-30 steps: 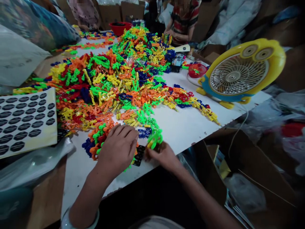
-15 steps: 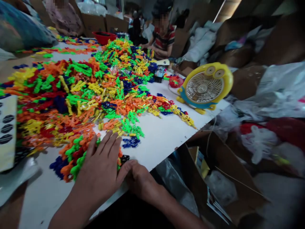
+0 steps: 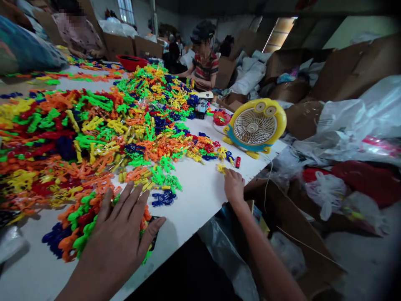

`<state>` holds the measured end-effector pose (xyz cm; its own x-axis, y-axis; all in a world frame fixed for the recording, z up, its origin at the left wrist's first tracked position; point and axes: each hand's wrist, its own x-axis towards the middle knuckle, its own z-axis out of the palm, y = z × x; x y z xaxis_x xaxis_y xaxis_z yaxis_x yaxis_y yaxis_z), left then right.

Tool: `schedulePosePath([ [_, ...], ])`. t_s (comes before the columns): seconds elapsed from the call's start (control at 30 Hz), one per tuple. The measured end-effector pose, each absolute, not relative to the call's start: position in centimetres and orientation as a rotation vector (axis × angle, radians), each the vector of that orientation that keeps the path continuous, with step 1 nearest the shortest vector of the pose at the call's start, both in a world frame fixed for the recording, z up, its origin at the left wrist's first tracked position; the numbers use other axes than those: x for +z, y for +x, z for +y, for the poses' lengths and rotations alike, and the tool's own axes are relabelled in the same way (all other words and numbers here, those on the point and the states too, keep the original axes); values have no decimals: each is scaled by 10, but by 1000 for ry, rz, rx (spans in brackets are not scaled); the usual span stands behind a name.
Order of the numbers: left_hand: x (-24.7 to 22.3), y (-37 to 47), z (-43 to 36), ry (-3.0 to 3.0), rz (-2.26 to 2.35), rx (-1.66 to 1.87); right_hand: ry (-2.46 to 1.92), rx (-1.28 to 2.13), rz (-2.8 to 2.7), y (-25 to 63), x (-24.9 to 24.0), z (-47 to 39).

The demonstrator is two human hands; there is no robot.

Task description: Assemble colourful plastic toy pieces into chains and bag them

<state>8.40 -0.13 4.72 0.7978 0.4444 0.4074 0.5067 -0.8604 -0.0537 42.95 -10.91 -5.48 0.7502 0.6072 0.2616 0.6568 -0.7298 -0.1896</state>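
Observation:
My left hand (image 3: 120, 232) lies palm down with its fingers spread over a neat row of plastic toy figures (image 3: 82, 221) in green, orange, red and blue. The palm hides part of that row, and a dark edge of something shows under the thumb. Out at the table's right edge, my right hand (image 3: 234, 184) has its fingers closed at a small yellow plastic toy piece (image 3: 221, 168). A small red object (image 3: 238, 162) lies just beyond it. Between my hands rests a dark blue toy figure (image 3: 163, 198).
A big loose heap of coloured plastic toys (image 3: 103, 121) covers the table's left and middle. A yellow fan (image 3: 255, 127) stands near the right edge, beside a red dish (image 3: 222, 118). Below that edge is an open cardboard box (image 3: 291, 230). Two people sit across the table.
My right hand has left my left hand's side and reached forward and right to the yellow toy piece. My left hand stays on the row, now flatter, with its thumb spread. The view has shifted.

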Motion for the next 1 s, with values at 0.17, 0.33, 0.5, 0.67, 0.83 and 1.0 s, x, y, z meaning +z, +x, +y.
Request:
schedulePosePath([
  [0.17,51,92,-2,-2854,-756,-511,-2500,-147,-1203,399,-52,-101],
  [0.33,54,90,-2,-2925,-780,-458,-2765,-65,-1233,411,-22,-109],
  [0.5,58,90,-5,-2962,-850,-428,-2605,224,-1270,384,-7,-112],
  [0.67,59,91,-6,-2979,-877,-394,-1807,924,-918,298,-18,-99],
  [0.83,59,90,-5,-2976,-880,-420,-1297,1246,-921,225,-40,-89],
  [1.0,58,90,-6,-2982,-875,-449,-1510,933,-1198,214,-50,-93],
])
